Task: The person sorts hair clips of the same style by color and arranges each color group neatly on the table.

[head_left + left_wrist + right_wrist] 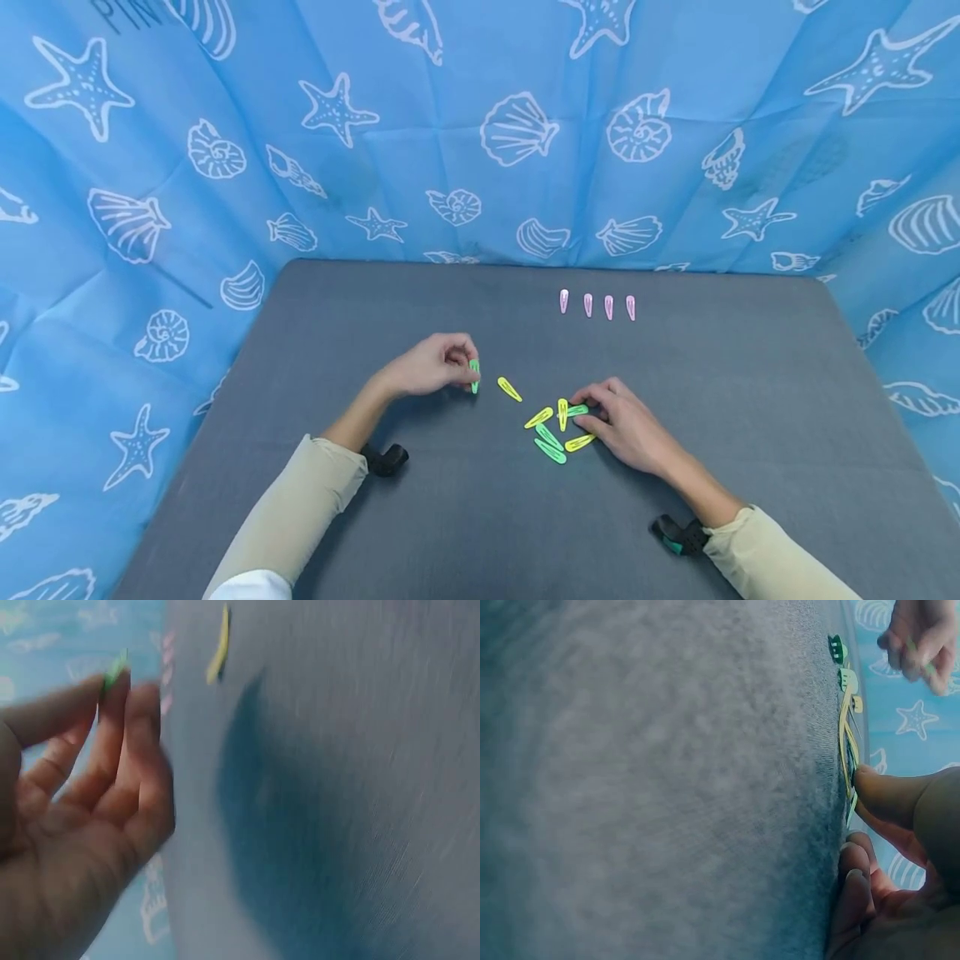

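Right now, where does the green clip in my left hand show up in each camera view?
Head: the green clip is almost at the centre, slightly low, pinched in your left hand.
Left wrist: upper left, seen nearly edge-on, between thumb and finger.
Right wrist: upper right, blurred, in the left hand near the picture's edge.
Shared landmark: the blue curtain with white sea-life prints.

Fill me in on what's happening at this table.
Someone is working over a grey table. The left hand pinches a green snap hair clip. The right hand is at another green clip in a loose cluster of yellow and green clips; whether it grips that one is unclear. A single yellow clip lies between the left hand and the cluster. Farther back, four pink clips lie in a row.
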### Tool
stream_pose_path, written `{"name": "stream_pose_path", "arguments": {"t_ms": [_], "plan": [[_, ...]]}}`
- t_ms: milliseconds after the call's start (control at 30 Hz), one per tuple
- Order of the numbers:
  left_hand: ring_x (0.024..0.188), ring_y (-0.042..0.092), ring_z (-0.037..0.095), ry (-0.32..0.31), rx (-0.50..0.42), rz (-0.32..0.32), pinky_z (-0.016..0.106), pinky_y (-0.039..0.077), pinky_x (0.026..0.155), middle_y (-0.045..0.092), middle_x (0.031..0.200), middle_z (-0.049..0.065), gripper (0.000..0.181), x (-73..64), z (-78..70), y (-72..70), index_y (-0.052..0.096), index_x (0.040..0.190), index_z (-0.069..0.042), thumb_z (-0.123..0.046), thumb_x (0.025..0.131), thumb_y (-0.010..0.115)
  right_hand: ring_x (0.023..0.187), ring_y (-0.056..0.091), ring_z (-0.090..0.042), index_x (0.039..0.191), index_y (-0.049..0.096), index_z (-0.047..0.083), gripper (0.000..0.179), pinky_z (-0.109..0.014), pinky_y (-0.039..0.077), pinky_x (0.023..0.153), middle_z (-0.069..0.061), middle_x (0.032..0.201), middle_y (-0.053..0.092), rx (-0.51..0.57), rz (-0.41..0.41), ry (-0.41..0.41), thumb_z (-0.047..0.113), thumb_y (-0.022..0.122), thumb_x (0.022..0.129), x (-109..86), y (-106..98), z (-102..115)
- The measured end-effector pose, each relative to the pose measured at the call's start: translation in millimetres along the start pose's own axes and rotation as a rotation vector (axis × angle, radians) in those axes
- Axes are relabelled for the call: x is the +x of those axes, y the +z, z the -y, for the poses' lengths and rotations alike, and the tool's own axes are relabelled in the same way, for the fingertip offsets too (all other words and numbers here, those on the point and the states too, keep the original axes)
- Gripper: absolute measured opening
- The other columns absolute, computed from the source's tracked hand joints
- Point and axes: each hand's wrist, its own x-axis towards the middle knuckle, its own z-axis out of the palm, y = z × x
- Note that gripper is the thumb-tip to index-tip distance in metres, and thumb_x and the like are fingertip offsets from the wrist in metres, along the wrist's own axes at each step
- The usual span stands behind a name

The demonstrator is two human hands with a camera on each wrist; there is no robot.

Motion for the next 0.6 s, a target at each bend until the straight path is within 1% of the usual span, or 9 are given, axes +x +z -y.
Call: {"name": "stream_pose_path", "arguments": {"t_ms": [33,67,167,233,267,333,433,500,600], "plan": [[0.081,0.065,0.031,-0.019,0.033,-0.033,0.033,0.048,0.068,0.072,0.089,0.007,0.010,4.3,2.3,-5.8,0.066,0.105,-0.009,-0.018,0.100,0.065,0.087,0.051,-0.010,0.114,0.071,0.016,0.018,-0.029,0.046,0.077,-0.005,0.104,0.059,-0.001,-0.002,-0.001,0.017,0.072,0.096,0.3,0,0],[0.080,0.065,0.028,-0.039,0.073,-0.079,0.033,0.049,0.069,0.071,0.089,0.006,0.013,9.2,5.5,-11.3,0.066,0.108,-0.010,-0.020,0.101,0.064,0.086,0.052,-0.009,0.113,0.071,0.016,0.017,-0.029,0.046,0.076,-0.005,0.103,0.059,-0.007,-0.006,-0.002,0.017,0.072,0.096,0.6,1,0],[0.075,0.060,0.020,-0.111,0.171,-0.241,0.033,0.047,0.066,0.072,0.093,0.005,0.018,25.9,18.4,-28.4,0.069,0.113,-0.012,-0.025,0.102,0.063,0.084,0.051,-0.009,0.110,0.071,0.017,0.016,-0.028,0.045,0.074,-0.004,0.101,0.059,-0.026,-0.018,0.000,0.016,0.074,0.095,1.3,2,-1],[0.076,0.060,0.019,-0.149,0.200,-0.330,0.033,0.047,0.066,0.072,0.096,0.007,0.018,38.1,27.3,-39.0,0.070,0.113,-0.013,-0.026,0.101,0.064,0.083,0.051,-0.009,0.109,0.070,0.017,0.016,-0.028,0.044,0.073,-0.004,0.099,0.059,-0.044,-0.026,0.001,0.015,0.074,0.094,2.0,3,0],[0.079,0.061,0.020,-0.164,0.206,-0.362,0.034,0.047,0.068,0.072,0.099,0.007,0.018,43.9,31.9,-43.7,0.071,0.113,-0.014,-0.026,0.101,0.064,0.083,0.051,-0.009,0.108,0.070,0.016,0.015,-0.029,0.044,0.073,-0.003,0.097,0.059,-0.054,-0.029,0.003,0.014,0.075,0.093,2.4,3,0],[0.087,0.064,0.022,-0.192,0.208,-0.403,0.036,0.050,0.073,0.072,0.104,0.008,0.018,54.3,39.3,-51.8,0.072,0.112,-0.014,-0.027,0.101,0.065,0.083,0.051,-0.010,0.105,0.069,0.015,0.014,-0.029,0.044,0.072,-0.003,0.095,0.059,-0.066,-0.029,0.007,0.012,0.075,0.093,3.4,3,1],[0.100,0.064,0.026,-0.233,0.205,-0.445,0.041,0.051,0.083,0.071,0.110,0.009,0.019,65.1,46.9,-60.3,0.073,0.111,-0.013,-0.027,0.101,0.066,0.082,0.051,-0.010,0.102,0.068,0.015,0.012,-0.029,0.043,0.071,-0.001,0.092,0.058,-0.076,-0.022,0.004,0.011,0.074,0.092,5.2,2,2],[0.102,0.064,0.028,-0.264,0.203,-0.469,0.044,0.051,0.088,0.071,0.112,0.010,0.020,69.6,49.5,-63.3,0.073,0.113,-0.012,-0.027,0.100,0.067,0.079,0.049,-0.008,0.100,0.068,0.014,0.011,-0.027,0.042,0.070,0.001,0.088,0.057,-0.072,-0.017,-0.008,0.011,0.075,0.092,6.6,2,2],[0.100,0.062,0.028,-0.296,0.211,-0.499,0.046,0.050,0.090,0.070,0.110,0.010,0.024,73.8,52.7,-65.0,0.072,0.116,-0.011,-0.027,0.099,0.069,0.070,0.045,-0.004,0.095,0.066,0.015,0.010,-0.024,0.039,0.064,0.005,0.079,0.054,-0.052,-0.002,-0.020,0.011,0.075,0.092,8.4,0,2]]}}
